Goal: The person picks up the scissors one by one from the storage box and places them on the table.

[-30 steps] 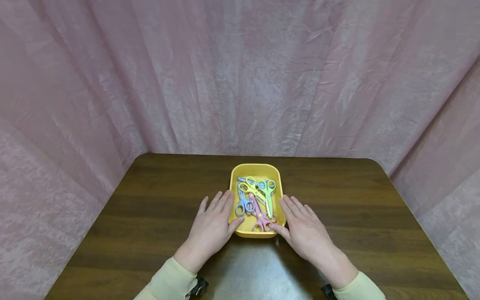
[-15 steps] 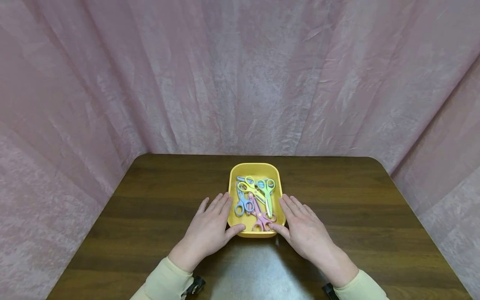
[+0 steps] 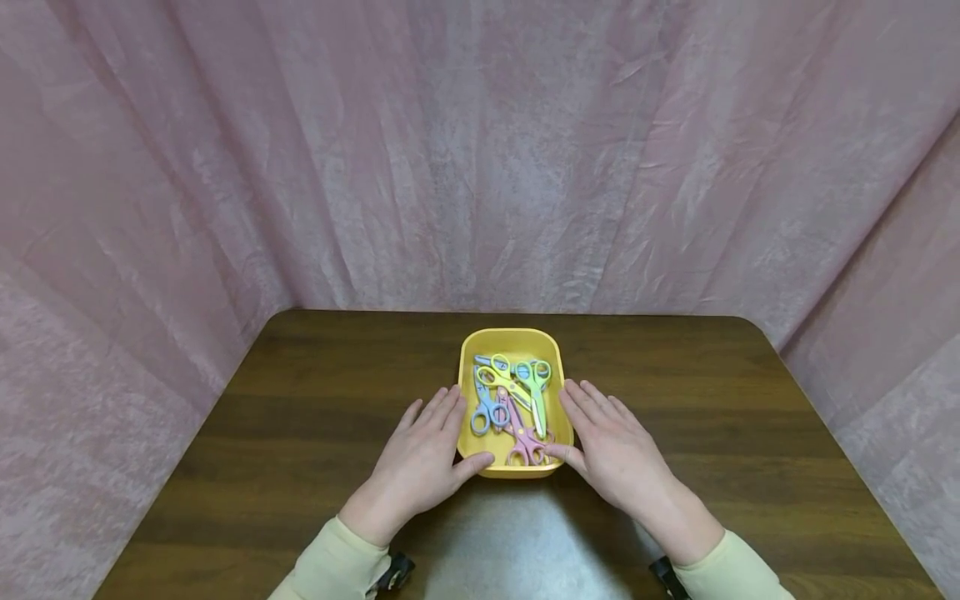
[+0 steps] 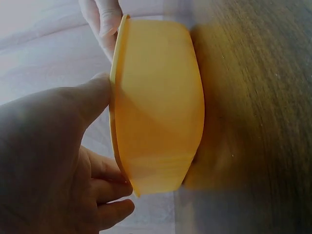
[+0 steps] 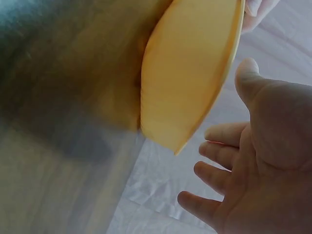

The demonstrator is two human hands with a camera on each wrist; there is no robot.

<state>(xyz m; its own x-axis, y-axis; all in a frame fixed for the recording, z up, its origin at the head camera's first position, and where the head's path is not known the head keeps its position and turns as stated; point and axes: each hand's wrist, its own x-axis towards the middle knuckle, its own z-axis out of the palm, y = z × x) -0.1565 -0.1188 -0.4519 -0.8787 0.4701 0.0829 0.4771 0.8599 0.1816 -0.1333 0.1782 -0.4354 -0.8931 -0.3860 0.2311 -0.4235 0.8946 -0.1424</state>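
The place seems to be a small curtained booth, but in which kind of building, I cannot tell. A pink curtain (image 3: 525, 167) hangs in folds behind the table (image 3: 337, 375) and also at its left and right sides. The table has a brown wood-grain top with rounded far corners.

A pink, velvety curtain (image 3: 480, 158) hangs in folds beyond the far edge of the dark wood-grain tabletop (image 3: 330, 383) and along its left and right edges; both far corners are rounded, and pale light (image 3: 517, 546) gleams toward the near edge
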